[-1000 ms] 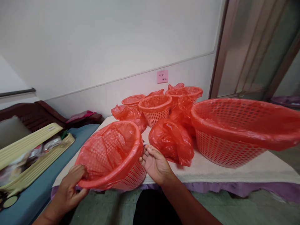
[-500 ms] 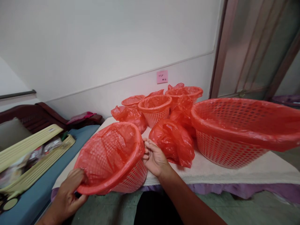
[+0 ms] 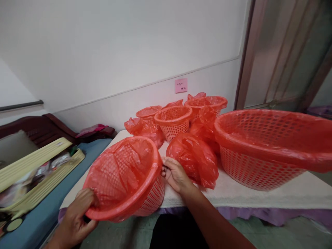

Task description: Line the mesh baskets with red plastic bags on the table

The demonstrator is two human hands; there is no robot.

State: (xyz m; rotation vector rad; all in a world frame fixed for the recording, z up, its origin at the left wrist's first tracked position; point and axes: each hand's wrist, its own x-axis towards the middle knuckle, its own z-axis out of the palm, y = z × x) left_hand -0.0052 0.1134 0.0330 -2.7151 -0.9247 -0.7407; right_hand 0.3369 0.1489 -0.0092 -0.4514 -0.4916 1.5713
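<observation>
A red plastic basket (image 3: 153,200) with holes in its side tilts toward me at the near left edge of the table. A thin red plastic bag (image 3: 124,166) lines it and is folded over the rim. My left hand (image 3: 80,214) grips the near-left rim, its fingers curled over the inside with the bag under them. At the right side of the rim, my right hand (image 3: 176,173) pinches the folded edge of the bag between thumb and fingers. Just right of that hand lies a crumpled red bag (image 3: 193,159).
A large lined basket (image 3: 259,169) stands at the right on the cream-covered table (image 3: 287,197). Several smaller lined baskets (image 3: 173,129) sit behind. A pink note (image 3: 181,85) is on the wall. Left is a blue bed (image 3: 62,183) bearing a yellow slatted case (image 3: 44,155).
The view has shifted slightly, so most things appear a little farther right and lower. Both hands keep their places on the basket's rim and bag.
</observation>
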